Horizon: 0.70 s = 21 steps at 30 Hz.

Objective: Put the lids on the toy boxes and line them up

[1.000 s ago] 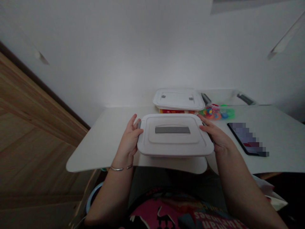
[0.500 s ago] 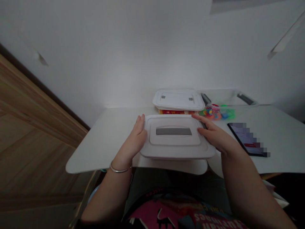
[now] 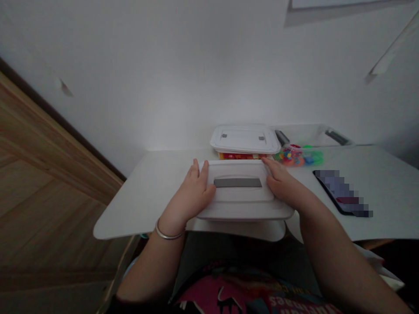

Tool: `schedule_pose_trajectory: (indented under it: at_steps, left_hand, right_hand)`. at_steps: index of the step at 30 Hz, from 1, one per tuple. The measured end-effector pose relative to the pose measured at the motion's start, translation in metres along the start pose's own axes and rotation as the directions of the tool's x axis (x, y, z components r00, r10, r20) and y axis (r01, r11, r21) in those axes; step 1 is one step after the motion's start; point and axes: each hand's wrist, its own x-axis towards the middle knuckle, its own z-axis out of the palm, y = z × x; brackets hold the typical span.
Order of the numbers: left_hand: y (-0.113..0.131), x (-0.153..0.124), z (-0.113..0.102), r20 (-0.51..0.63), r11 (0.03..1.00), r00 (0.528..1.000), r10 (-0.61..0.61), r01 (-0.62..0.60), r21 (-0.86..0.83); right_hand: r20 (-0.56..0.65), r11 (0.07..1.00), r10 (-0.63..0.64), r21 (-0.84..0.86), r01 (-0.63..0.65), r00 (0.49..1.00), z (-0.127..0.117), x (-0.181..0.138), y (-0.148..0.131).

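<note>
Both hands point(image 3: 196, 192) flat atop white lid point(image 3: 242, 198)

— What am I seeing on the counter point(image 3: 153, 192)?

— I see a white lidded box point(image 3: 244, 198) at the near edge, a second lidded box point(image 3: 245, 140) at the far edge, a clear tub of coloured pieces point(image 3: 299, 155) beside it, and a dark tablet point(image 3: 342, 194) toward the right.

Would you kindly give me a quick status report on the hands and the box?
Left hand and right hand flat on white box lid, either side of grey handle. Second lidded box close behind. Phone to the right.
</note>
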Motion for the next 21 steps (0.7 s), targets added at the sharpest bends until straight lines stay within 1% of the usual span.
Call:
schedule_pose_trajectory:
  at_steps: [3, 5, 6, 7, 9, 11, 13, 15, 17, 19, 21]
  left_hand:
    - [0.014, -0.004, -0.008, 0.009, 0.994, 0.998, -0.068, 0.067, 0.088]
    - [0.023, -0.007, -0.011, -0.017, 0.981, 0.993, -0.115, 0.116, 0.155]
    - [0.028, -0.009, -0.011, -0.038, 0.975, 0.993, -0.111, 0.117, 0.188]
    - [0.033, -0.011, -0.011, -0.057, 0.973, 0.995, -0.078, 0.089, 0.213]
    - [0.044, -0.016, -0.009, -0.078, 0.975, 0.996, 0.053, -0.035, 0.218]
    - [0.056, -0.022, -0.005, -0.09, 0.968, 0.974, 0.208, -0.191, 0.164]
    - [0.064, -0.025, -0.001, -0.116, 0.939, 0.934, 0.338, -0.327, 0.11]
    - [0.065, -0.026, 0.002, -0.151, 0.903, 0.891, 0.429, -0.42, 0.088]
    - [0.057, -0.025, 0.003, -0.192, 0.889, 0.868, 0.459, -0.45, 0.088]
    - [0.044, -0.023, 0.003, -0.233, 0.904, 0.874, 0.428, -0.417, 0.094]
    - [0.033, -0.024, 0.0, -0.247, 0.93, 0.896, 0.369, -0.357, 0.094]
  right_hand:
    - [-0.038, 0.988, -0.035, -0.151, 0.029, 0.999, -0.005, -0.007, -0.017]
    - [-0.036, 0.971, -0.068, -0.231, 0.058, 0.997, -0.007, -0.012, -0.026]
    - [-0.034, 0.967, -0.061, -0.249, 0.051, 0.998, -0.007, -0.014, -0.031]
    - [-0.036, 0.968, -0.035, -0.251, 0.025, 0.999, -0.006, -0.015, -0.034]
    - [-0.07, 0.978, 0.04, -0.203, -0.053, 0.997, -0.004, -0.013, -0.039]
    - [-0.105, 0.994, 0.066, -0.079, -0.075, 0.992, 0.001, -0.006, -0.041]
    - [-0.131, 0.991, 0.064, 0.126, -0.048, 0.989, 0.008, 0.003, -0.038]
    - [-0.126, 0.931, 0.091, 0.364, -0.039, 0.988, 0.015, 0.01, -0.033]
    - [-0.092, 0.831, 0.154, 0.55, -0.078, 0.984, 0.023, 0.012, -0.027]
    - [-0.027, 0.729, 0.209, 0.67, -0.137, 0.978, 0.032, 0.009, -0.023]
    - [0.062, 0.634, 0.227, 0.748, -0.196, 0.972, 0.041, 0.003, -0.023]
